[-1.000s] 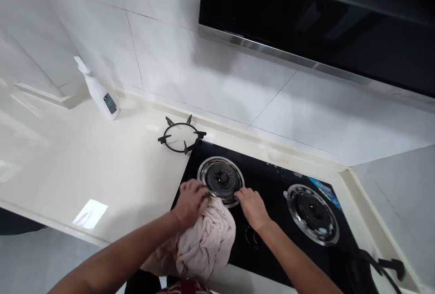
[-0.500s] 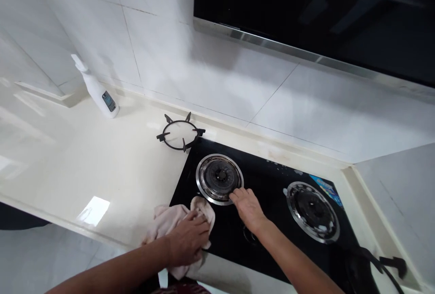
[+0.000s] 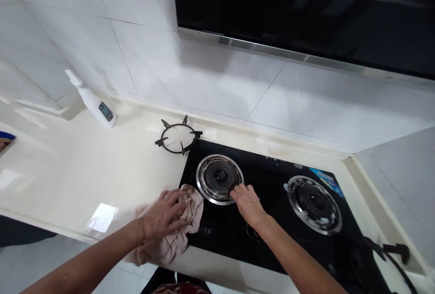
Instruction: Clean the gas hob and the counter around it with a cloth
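My left hand (image 3: pixel 165 212) lies over a crumpled pale pink cloth (image 3: pixel 190 210), its fingers bent into the fabric. The cloth covers the front left corner of the black glass gas stove (image 3: pixel 224 248) and hangs over the counter beside it. At the left burner (image 3: pixel 217 174), the fingertips of my right hand (image 3: pixel 248 201) are bent onto the front right edge of the shiny metal ring (image 3: pixel 221 202). The fingers are close together, and their undersides are hidden. Dark stains mark the inside of this burner.
A black pan support (image 3: pixel 174 151) sits off the stove at its back left corner. Farther left stands a white spray bottle (image 3: pixel 98 108). The right burner (image 3: pixel 314 204) has whitish foam on it. A black range hood (image 3: pixel 299 17) hangs above. A black hose (image 3: pixel 396 269) lies at right.
My left hand and the cloth have moved left and a little up, uncovering printed lettering on the stove. My right hand stays at the burner's edge. The view has shifted slightly.
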{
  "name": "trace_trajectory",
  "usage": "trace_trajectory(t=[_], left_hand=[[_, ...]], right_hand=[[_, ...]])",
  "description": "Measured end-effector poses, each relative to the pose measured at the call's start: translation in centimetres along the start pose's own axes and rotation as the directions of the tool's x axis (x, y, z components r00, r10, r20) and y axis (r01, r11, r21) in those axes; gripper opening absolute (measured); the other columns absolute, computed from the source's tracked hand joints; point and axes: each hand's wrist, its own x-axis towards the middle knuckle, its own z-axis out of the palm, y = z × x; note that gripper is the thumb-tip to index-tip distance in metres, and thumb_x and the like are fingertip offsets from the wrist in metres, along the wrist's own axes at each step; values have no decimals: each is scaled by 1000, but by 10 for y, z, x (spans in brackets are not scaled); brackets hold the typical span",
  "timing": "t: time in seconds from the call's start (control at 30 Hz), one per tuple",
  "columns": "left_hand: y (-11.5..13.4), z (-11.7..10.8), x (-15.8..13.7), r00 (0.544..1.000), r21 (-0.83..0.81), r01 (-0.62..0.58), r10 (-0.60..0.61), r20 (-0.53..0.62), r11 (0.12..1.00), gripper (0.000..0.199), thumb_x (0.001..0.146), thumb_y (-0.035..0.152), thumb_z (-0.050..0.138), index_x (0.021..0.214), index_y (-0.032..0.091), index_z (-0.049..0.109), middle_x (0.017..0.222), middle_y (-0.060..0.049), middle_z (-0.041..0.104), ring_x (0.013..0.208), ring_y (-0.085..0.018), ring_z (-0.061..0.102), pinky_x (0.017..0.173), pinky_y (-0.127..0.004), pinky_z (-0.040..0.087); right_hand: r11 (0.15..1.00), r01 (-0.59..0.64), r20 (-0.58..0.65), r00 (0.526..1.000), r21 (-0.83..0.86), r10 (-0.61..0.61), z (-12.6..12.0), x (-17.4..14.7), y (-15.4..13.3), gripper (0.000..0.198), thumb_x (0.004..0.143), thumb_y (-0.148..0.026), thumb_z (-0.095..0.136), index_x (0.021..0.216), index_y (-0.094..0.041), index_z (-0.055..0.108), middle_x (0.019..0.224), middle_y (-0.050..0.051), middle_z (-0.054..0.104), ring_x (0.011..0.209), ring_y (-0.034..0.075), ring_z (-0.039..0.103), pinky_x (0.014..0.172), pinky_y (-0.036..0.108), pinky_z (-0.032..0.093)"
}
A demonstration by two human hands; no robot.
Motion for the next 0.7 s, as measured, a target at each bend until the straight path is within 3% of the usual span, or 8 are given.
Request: trace_trajectory(t=[0.1,0.2,0.3,0.37,0.57,0.7], left_hand=[[-23,13,-10,996,-13,52,-53,-69,999,44,94,48,50,131,25,51,137,-13,49,126,-31,42,100,-50,34],[-37,26,-13,990,-36,83,-87,-109,996,45,93,48,51,130,24,53,131,-12,54,123,-31,44,98,-49,35],[-40,31,-13,988,-71,87,-95,-123,994,41,93,46,51,128,24,54,130,-10,55,123,-29,45,99,-48,34],[-40,31,-12,987,-96,80,-92,-130,992,39,94,44,51,128,25,55,129,-10,55,123,-29,44,100,-48,34],[-40,30,-13,982,-152,76,-101,-162,985,33,94,37,51,123,24,57,125,-9,57,120,-28,46,98,-47,35],[-38,32,-14,971,-176,78,-115,-210,981,30,92,33,53,119,23,58,123,-9,58,119,-27,47,97,-46,35]], right_hand=[[997,-33,-18,999,77,34,4,4,-35,26,93,-10,44,100,-21,66,100,6,64,96,21,49,83,35,25],[982,-146,-54,987,119,154,12,13,-76,27,94,-11,43,104,-22,65,102,6,63,97,21,48,86,36,25],[965,-236,-68,967,112,244,18,16,-93,29,95,-12,40,105,-22,65,101,6,63,97,21,48,85,37,25],[966,-244,-63,966,89,250,19,12,-84,29,96,-13,41,107,-24,66,102,6,63,97,21,47,83,37,24],[945,-320,-37,947,-69,318,17,0,-18,31,93,-13,47,109,-29,67,107,5,61,100,22,45,83,37,23],[930,-344,-63,939,-128,338,21,-2,-21,31,92,-11,45,109,-25,67,104,7,61,98,22,46,81,36,24]])
